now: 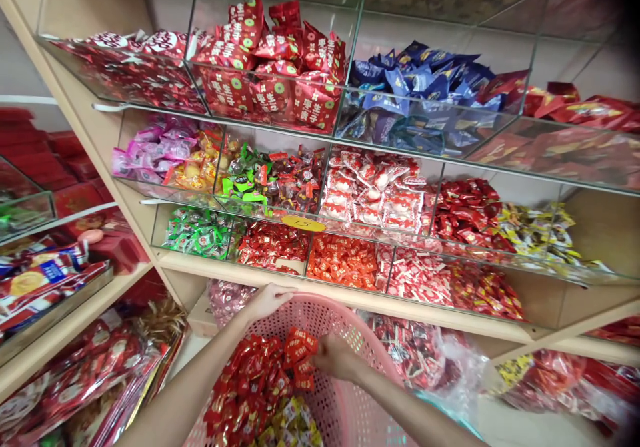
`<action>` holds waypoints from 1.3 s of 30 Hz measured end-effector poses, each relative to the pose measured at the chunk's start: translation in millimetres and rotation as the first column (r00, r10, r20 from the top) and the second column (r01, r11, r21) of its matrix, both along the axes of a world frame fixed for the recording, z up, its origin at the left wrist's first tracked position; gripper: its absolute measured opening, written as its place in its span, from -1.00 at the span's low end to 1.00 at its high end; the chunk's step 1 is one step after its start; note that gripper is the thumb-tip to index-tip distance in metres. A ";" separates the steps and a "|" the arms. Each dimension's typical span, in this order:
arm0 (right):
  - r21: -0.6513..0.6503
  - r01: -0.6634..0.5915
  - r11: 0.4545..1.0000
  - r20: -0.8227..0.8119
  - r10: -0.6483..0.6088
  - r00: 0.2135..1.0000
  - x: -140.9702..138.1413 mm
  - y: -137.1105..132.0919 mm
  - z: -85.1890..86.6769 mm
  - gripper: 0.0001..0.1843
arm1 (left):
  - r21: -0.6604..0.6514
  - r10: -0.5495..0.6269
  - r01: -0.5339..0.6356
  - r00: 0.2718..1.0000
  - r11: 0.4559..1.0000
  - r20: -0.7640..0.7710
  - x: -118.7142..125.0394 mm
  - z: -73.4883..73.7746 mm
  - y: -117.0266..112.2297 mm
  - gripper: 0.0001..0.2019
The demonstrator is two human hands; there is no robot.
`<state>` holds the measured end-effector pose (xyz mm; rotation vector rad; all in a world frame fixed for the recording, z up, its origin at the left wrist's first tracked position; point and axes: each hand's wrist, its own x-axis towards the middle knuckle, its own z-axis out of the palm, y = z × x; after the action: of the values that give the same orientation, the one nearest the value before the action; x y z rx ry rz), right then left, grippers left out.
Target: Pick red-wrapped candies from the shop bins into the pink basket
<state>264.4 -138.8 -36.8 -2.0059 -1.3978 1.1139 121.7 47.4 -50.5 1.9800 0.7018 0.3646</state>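
A pink plastic basket (345, 327) sits low in front of me, partly filled with red-wrapped candies (250, 380) and some yellow ones (293, 427). My left hand (270, 299) grips the basket's far rim, fingers curled over it. My right hand (335, 357) is inside the basket, closed on a small bunch of red candy packets (301, 357) lifted a little above the pile.
Wooden shelves with glass bins (320, 167) hold wrapped sweets: red packs on top, blue packs (415, 80), pink, green and white-red ones below. A yellow oval price tag (303, 223) marks the middle row. Bagged candy (425, 354) lies under the lowest shelf; more shelving stands at left.
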 end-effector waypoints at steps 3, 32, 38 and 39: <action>0.179 -0.198 0.964 0.067 0.189 0.980 25.4 11.8 48.9 -0.84 | 0.013 -0.007 0.007 1.000 1.000 -0.001 0.0 -0.9 0.5 -0.50; 0.567 -0.241 0.788 0.472 -0.071 0.879 109.0 48.4 110.5 -0.76 | -0.062 -0.005 0.007 1.000 0.998 0.023 -0.5 -3.6 0.3 -0.48; 0.592 -0.200 0.781 0.295 0.021 0.955 42.0 12.2 100.0 -0.75 | -0.054 -0.022 0.025 0.998 0.998 0.054 0.5 0.3 -0.1 -0.48; 0.561 -0.224 0.797 0.296 0.059 0.953 30.8 8.7 91.2 -0.75 | -0.041 -0.036 0.038 0.998 0.998 0.055 0.6 1.0 -0.4 -0.48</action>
<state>295.2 -130.2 54.3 -1.6364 -1.7856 0.3712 122.3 47.0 -49.5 1.9334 0.6329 0.3771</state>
